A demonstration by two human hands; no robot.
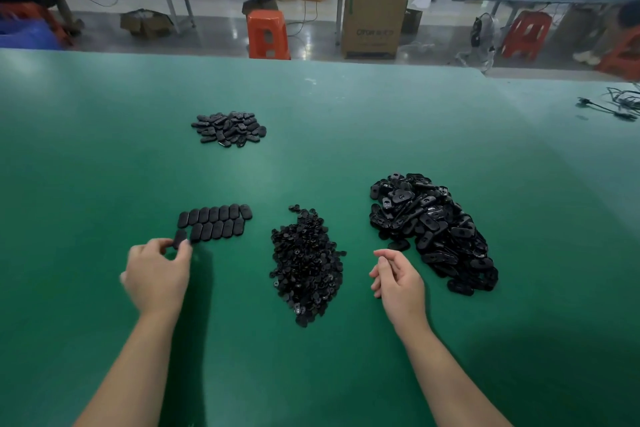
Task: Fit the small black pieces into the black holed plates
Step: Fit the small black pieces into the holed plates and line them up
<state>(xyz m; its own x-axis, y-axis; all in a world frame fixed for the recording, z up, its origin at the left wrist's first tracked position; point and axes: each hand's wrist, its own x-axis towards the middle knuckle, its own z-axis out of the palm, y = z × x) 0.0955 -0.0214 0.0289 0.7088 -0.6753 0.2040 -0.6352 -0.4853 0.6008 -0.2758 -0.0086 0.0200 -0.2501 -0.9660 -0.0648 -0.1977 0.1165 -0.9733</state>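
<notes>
A black plate (179,239) is pinched by the left hand (157,276) beside the rows of laid plates (214,222) on the green desk (104,149); the right hand (398,276) is held loosely curled, its grip empty.

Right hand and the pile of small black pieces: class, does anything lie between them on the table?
Nothing visible does. The right hand hovers empty just right of the pile of small black pieces, with only bare green table between them. The heap of holed plates lies on the hand's other side, further right.
</notes>
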